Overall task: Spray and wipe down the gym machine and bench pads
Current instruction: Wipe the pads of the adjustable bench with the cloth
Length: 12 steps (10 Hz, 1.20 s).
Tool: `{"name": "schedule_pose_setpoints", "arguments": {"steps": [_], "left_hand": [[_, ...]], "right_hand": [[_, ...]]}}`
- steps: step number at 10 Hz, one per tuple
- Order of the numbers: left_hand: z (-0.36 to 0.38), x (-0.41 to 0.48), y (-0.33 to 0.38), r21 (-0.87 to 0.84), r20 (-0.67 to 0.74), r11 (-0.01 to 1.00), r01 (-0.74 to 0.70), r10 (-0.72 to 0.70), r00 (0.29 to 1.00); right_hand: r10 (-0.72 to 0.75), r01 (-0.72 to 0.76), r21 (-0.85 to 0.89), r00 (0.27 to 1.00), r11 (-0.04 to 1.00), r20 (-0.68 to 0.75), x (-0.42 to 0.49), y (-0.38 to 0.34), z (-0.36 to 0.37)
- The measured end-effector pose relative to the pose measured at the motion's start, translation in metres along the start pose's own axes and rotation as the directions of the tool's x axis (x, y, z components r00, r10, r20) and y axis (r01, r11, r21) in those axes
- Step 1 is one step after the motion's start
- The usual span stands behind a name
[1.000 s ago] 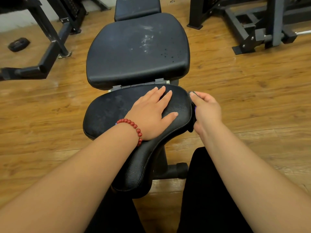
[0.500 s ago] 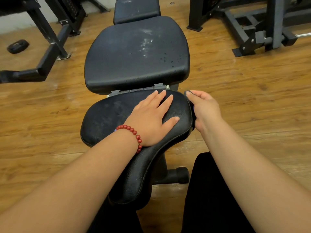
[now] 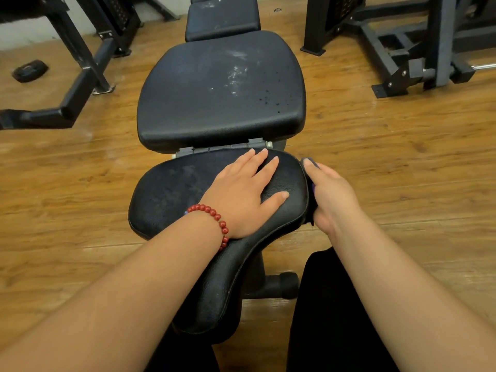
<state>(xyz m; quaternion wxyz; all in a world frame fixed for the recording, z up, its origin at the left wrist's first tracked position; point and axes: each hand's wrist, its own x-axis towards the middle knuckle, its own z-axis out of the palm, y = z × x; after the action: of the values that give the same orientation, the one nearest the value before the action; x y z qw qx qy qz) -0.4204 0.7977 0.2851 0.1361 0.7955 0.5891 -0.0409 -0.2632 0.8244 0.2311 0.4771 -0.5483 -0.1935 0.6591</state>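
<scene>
No writing, label, brand mark or number is being shown legibly anywhere in the view. Nothing is being displayed on the seat pad, the back pad or the machine frames that can be read. The pale smears on the back pad are being seen as scuffs only, with no letters or digits among them.
</scene>
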Motion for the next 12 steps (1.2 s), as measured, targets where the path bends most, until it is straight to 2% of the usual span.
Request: {"name": "schedule_pose_setpoints", "arguments": {"steps": [2, 4, 5, 6, 7, 8, 9, 10, 11, 12], "left_hand": [[0.000, 0.001, 0.000, 0.001, -0.005, 1.000, -0.004, 0.004, 1.000], [0.001, 0.002, -0.002, -0.004, -0.025, 1.000, -0.013, 0.013, 1.000], [0.003, 0.003, -0.003, -0.002, -0.037, 1.000, -0.018, 0.018, 0.999], [0.004, 0.005, -0.005, -0.003, -0.042, 1.000, -0.022, 0.021, 0.999], [0.003, 0.004, -0.004, -0.028, -0.033, 1.000, -0.013, 0.012, 0.999], [-0.003, 0.003, -0.003, -0.100, -0.033, 0.995, 0.000, -0.003, 0.999], [-0.016, -0.006, -0.001, -0.172, -0.085, 0.984, 0.038, -0.053, 0.995], [-0.038, -0.021, 0.006, -0.125, -0.115, 0.992, 0.031, -0.045, 0.992], [-0.069, -0.040, 0.009, -0.135, -0.164, 0.990, 0.035, -0.058, 0.985], [-0.105, -0.065, 0.005, -0.077, -0.205, 0.997, 0.004, -0.019, 0.979]], "right_hand": [[-0.014, 0.014, 0.008, 1.000, 1.000, 0.001, 0.006, -0.007, 0.009], [0.001, 0.008, -0.164, 0.998, 0.986, 0.055, 0.008, -0.010, 0.007], [-0.108, 0.108, -0.248, 0.994, 0.963, 0.016, 0.001, -0.001, -0.004], [-0.182, 0.188, -0.323, 0.982, 0.928, 0.047, -0.007, 0.001, -0.007], [-0.216, 0.215, -0.444, 0.975, 0.870, 0.048, -0.013, -0.005, -0.005], [-0.298, 0.245, -0.694, 0.953, 0.677, 0.046, -0.021, -0.021, 0.002], [-0.325, 0.280, -0.889, 0.932, 0.361, 0.162, -0.041, -0.043, 0.015], [-0.206, 0.323, -0.946, 0.926, 0.003, 0.316, -0.061, -0.064, 0.026], [-0.126, 0.375, -0.908, 0.908, -0.190, 0.401, -0.082, -0.088, 0.036], [-0.117, 0.427, -0.858, 0.873, -0.286, 0.474, -0.110, -0.110, 0.050]]}}
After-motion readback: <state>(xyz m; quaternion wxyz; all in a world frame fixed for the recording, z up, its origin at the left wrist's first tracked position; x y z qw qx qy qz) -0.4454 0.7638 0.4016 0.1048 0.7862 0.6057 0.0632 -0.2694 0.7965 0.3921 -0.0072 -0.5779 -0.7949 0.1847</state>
